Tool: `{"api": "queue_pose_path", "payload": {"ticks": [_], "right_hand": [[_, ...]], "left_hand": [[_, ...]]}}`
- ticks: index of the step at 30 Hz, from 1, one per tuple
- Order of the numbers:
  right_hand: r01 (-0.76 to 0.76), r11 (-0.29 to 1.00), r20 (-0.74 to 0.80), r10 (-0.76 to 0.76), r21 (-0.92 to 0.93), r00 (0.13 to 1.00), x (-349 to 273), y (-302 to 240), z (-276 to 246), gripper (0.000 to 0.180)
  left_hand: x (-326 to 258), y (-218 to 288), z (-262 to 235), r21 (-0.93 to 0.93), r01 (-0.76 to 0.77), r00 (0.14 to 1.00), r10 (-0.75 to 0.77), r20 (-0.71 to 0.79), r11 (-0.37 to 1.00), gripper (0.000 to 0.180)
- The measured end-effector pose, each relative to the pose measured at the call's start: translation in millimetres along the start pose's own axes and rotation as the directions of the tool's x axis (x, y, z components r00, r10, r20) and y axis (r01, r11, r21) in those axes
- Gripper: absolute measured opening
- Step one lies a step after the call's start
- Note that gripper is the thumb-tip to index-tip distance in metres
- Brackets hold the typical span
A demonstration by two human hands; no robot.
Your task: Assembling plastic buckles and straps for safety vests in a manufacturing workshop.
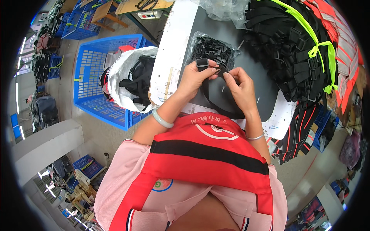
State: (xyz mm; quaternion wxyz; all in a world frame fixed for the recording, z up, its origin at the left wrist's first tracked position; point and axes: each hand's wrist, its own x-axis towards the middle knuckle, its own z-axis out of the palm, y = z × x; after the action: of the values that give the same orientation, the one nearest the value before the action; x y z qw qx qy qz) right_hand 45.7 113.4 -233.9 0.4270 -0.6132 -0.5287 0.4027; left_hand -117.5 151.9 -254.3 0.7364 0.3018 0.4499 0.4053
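While pinching black strap (220,106) with left hand (192,78) and right hand (242,89), holding it over grey mat (264,100) on white table (169,42). Thumb-to-finger pinch on both sides, close together near strap end; exact contact partly hidden, cannot tell. Dark buckle (202,63) up against left fingers; cannot tell if threaded. Slack looping toward near edge. Likely light, soft, bendy lengthwise, not fragile, maybe slightly slick. Best taken flat, thumb over finger, close to end; buckle probably hard plastic, better by outer frame.

Containers: clear plastic bag (233,57) just beyond hands, full of small black pieces (211,48), likely buckles. Left of table, blue crate (111,41) with open white sack (116,77) in it; inside sack, black strap goods (137,79). Also in crate, red piece (125,49) beside sack.
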Motion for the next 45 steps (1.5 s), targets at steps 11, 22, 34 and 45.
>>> {"api": "queue_pose_path", "payload": {"ticks": [11, 22, 34, 45], "right_hand": [[-0.240, 0.924, 0.104, 0.218, 0.298, 0.970, -1, 26, 16, 0.020], [0.032, 0.992, 0.131, -0.016, -0.126, 0.991, -6, -8, -5, 0.016], [0.094, 0.933, 0.277, 0.006, -0.347, 0.961, -11, -10, -16, 0.017], [0.054, 0.966, 0.199, -0.003, -0.252, 0.980, -17, -16, -17, 0.015]], "left_hand": [[-16, -15, 18, -0.096, -0.182, 0.982, 0.175, -0.073, 0.979, 0.012], [-11, 5, 2, 0.106, -0.010, 0.996, 0.002, 0.084, 0.994, 0.016], [-17, 10, -7, 0.366, 0.084, 0.950, -0.185, 0.251, 0.927, 0.025], [-16, 9, -9, 0.029, 0.303, 0.925, -0.301, 0.232, 0.953, 0.023]]}}
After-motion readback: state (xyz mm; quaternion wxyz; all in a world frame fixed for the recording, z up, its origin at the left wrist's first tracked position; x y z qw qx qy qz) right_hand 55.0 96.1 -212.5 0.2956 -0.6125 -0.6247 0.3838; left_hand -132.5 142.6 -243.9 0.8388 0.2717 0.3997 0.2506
